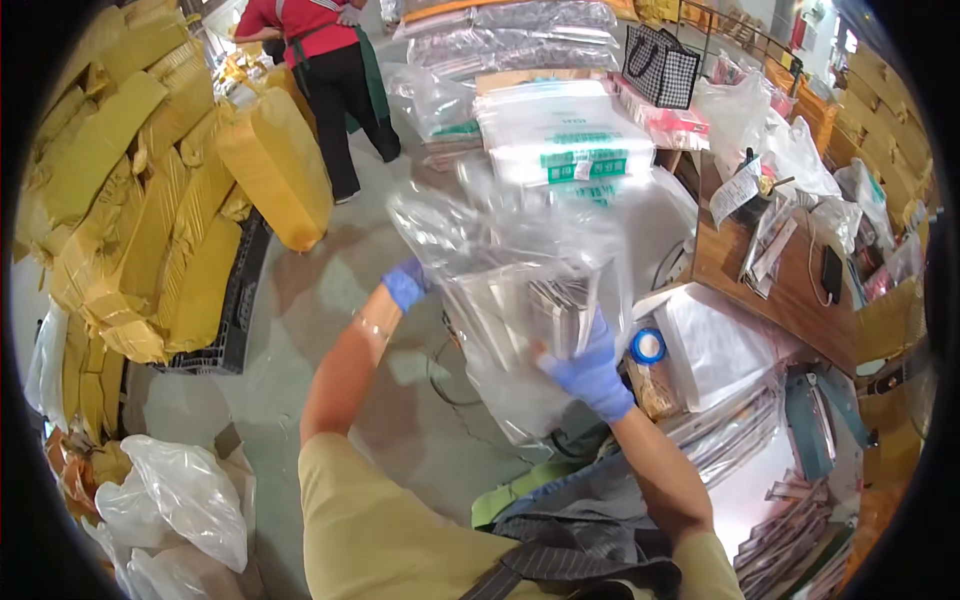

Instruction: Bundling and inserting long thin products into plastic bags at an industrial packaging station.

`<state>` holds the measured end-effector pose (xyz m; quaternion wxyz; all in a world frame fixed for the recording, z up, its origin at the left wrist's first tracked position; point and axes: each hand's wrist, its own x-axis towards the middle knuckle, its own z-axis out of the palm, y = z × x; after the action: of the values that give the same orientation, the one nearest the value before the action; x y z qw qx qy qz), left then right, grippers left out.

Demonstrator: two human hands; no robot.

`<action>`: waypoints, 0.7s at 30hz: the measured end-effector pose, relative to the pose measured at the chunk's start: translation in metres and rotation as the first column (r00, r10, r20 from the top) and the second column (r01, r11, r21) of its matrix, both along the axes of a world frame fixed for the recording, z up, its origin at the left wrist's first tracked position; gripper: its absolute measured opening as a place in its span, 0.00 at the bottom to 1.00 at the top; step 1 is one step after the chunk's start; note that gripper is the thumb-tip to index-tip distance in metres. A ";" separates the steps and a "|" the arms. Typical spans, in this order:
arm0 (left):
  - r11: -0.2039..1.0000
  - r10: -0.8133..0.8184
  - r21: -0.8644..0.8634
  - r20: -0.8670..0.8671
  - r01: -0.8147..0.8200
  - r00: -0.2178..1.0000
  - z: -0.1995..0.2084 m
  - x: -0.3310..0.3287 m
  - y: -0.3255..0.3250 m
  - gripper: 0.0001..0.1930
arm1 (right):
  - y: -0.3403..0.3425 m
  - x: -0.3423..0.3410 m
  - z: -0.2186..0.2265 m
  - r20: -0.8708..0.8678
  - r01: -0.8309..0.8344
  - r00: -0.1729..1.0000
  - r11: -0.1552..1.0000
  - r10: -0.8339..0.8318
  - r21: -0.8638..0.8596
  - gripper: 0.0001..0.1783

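Both hands (590,365) grip clear bag (500,260) edges

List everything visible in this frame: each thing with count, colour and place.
clear plastic bag: one, transparent, centre, held up by both hands
flat packets: a stack, silvery, inside the bag
tape roll: one, blue, right of the bag
yellow wrapped parcels: many, left, stacked
checked tote bag: one, black and white, top right
wooden table: one, brown, right
co-worker: one, red top, top left
left hand: blue glove, grip on the bag's left side
right hand: blue glove, grip on the packets
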<state>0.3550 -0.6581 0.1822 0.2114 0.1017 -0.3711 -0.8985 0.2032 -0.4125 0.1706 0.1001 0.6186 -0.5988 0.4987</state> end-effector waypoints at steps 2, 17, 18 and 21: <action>0.425 0.249 -0.776 0.595 0.466 0.764 0.029 -0.003 0.017 0.26 | 0.027 -0.023 -0.006 0.393 -0.173 0.919 0.873 -0.023 0.456 0.35; 0.678 0.474 -0.729 0.338 -0.093 0.813 0.026 -0.030 0.049 0.03 | 0.009 0.009 -0.174 0.236 0.003 0.933 0.662 -0.271 0.749 0.30; 0.665 0.495 -0.738 0.315 -0.119 0.809 0.029 -0.028 0.061 0.05 | 0.008 0.009 -0.199 0.158 -0.014 0.954 0.489 -0.253 0.872 0.26; 0.513 0.570 -0.837 0.166 -0.191 0.805 0.024 -0.014 0.074 0.07 | 0.010 0.020 -0.228 0.056 0.088 0.976 0.621 -0.209 0.779 0.23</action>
<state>0.3405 -0.5840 0.2065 0.3455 0.2705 -0.7294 -0.5248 0.2228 -0.4029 -0.0573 -0.1756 0.5132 -0.8088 0.2273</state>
